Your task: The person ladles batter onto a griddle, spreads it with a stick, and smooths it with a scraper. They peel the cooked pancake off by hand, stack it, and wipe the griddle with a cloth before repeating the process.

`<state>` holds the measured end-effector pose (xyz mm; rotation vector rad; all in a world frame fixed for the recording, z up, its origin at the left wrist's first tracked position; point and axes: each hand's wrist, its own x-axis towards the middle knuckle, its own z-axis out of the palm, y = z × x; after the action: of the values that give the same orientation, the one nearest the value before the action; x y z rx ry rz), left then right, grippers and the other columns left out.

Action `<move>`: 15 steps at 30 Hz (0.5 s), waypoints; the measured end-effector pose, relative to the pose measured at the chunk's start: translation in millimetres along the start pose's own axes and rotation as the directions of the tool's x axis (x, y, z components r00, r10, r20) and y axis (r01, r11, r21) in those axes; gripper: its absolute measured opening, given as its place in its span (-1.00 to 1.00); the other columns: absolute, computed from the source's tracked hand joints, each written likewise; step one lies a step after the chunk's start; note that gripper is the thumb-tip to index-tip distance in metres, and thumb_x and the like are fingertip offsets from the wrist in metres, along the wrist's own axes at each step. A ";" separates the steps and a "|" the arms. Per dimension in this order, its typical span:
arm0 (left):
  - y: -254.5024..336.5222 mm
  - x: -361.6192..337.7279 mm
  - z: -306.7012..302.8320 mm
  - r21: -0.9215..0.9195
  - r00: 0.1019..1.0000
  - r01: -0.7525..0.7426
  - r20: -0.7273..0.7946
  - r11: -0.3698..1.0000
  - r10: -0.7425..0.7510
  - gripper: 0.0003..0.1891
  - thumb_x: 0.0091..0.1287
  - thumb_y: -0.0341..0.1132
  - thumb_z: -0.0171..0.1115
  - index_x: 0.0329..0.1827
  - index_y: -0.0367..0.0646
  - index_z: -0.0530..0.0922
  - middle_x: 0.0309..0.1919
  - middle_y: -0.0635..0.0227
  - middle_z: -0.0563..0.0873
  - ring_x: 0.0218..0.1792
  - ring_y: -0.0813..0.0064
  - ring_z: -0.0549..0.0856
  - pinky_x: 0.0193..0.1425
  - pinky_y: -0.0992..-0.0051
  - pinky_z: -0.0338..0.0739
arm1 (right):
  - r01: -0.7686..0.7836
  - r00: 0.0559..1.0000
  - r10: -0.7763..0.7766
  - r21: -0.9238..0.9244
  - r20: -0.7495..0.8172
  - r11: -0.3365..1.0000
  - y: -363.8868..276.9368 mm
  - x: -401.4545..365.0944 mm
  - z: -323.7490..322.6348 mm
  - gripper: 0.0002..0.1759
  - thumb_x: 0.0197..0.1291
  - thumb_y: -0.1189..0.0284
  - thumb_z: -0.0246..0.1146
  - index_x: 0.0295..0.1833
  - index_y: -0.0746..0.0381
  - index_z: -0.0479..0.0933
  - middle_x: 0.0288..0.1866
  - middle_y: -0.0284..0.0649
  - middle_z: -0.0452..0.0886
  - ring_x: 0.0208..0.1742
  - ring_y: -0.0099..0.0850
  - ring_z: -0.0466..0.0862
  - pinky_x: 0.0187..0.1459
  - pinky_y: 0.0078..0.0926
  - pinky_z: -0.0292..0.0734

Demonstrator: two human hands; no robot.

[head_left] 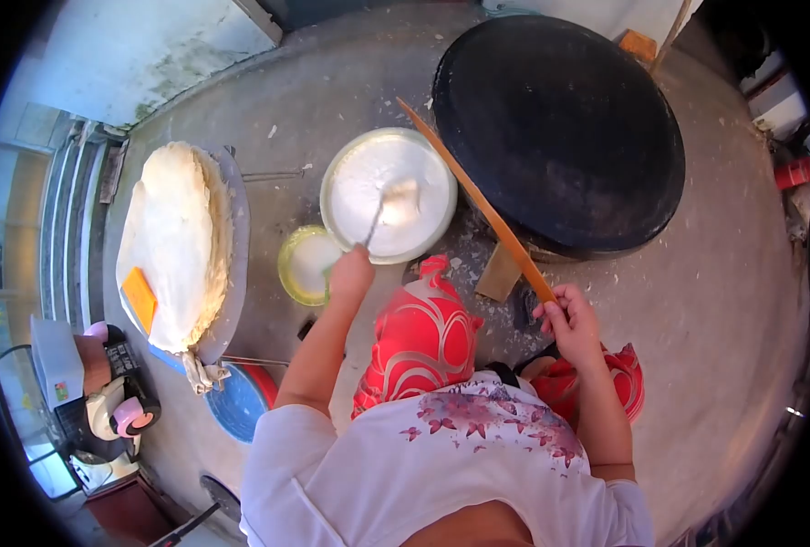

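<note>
Over the batter bucket (pixel 330 187) at 11 o'clock, I see left hand (pixel 350 273) clamped on the ladle (pixel 399 202) (scoop loaded). Right hand (pixel 569 317), 1 o'clock, fisted round the wooden stick (pixel 487 211) beside the griddle (pixel 560 128).

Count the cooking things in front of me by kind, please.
Bowls: 2 (big bowl, small bowl)
Ladle: 1, in left hand
Stick: 1, in right hand
Griddle: 1
Total: 5
</note>
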<state>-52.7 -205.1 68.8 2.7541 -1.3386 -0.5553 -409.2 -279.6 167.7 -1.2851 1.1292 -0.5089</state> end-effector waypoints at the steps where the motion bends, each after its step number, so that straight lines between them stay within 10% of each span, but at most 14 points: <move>1: -3.0 -5.2 -2.5 -0.007 1.000 0.003 -0.012 1.000 -0.004 -0.77 0.27 -0.25 -0.04 -0.26 -0.20 0.51 -0.38 -0.08 0.62 -0.30 -0.03 0.62 -0.20 0.07 0.47 | 0.001 1.000 0.000 -0.025 0.017 1.000 -1.3 0.7 -0.4 -0.86 0.24 0.59 -0.01 -0.09 0.30 0.32 -0.40 -0.29 0.56 -0.54 -0.66 0.44 -0.48 -0.74 0.36; 10: -62.3 -6.8 59.8 -0.013 1.000 -0.014 0.021 1.000 0.014 -0.76 0.17 -0.33 0.06 -0.34 -0.41 0.49 -0.45 -0.07 0.63 -0.34 0.07 0.66 -0.28 0.19 0.50 | -0.021 0.999 0.022 -0.022 0.049 1.000 2.2 2.5 -0.1 -0.87 0.25 0.59 -0.02 -0.09 0.30 0.32 -0.38 -0.29 0.55 -0.53 -0.65 0.45 -0.48 -0.74 0.36; 13: -39.0 9.4 83.6 -0.562 0.885 0.416 0.432 0.715 -0.174 -0.78 0.28 -0.26 -0.01 -0.35 -0.26 0.48 -0.61 0.16 0.55 -0.71 0.39 0.50 -0.75 0.45 0.31 | -0.018 0.999 0.018 -0.002 0.035 1.000 -1.1 4.2 1.5 -0.88 0.26 0.57 -0.02 -0.10 0.29 0.32 -0.38 -0.30 0.55 -0.53 -0.66 0.44 -0.49 -0.74 0.35; 15: -13.3 0.7 44.7 -0.654 0.654 0.756 0.754 0.014 -0.061 -0.77 0.32 -0.23 -0.03 -0.18 -0.24 0.43 -0.64 0.35 0.42 -0.75 0.68 0.31 -0.80 0.71 0.13 | -0.010 0.999 0.010 0.003 0.033 1.000 -4.3 4.6 2.8 -0.88 0.26 0.56 -0.02 -0.10 0.28 0.32 -0.38 -0.30 0.55 -0.53 -0.67 0.43 -0.49 -0.75 0.34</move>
<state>-56.9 -191.5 24.3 1.6655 0.2575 -1.6161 -403.7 -283.2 169.7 -1.2805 1.1067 -0.4799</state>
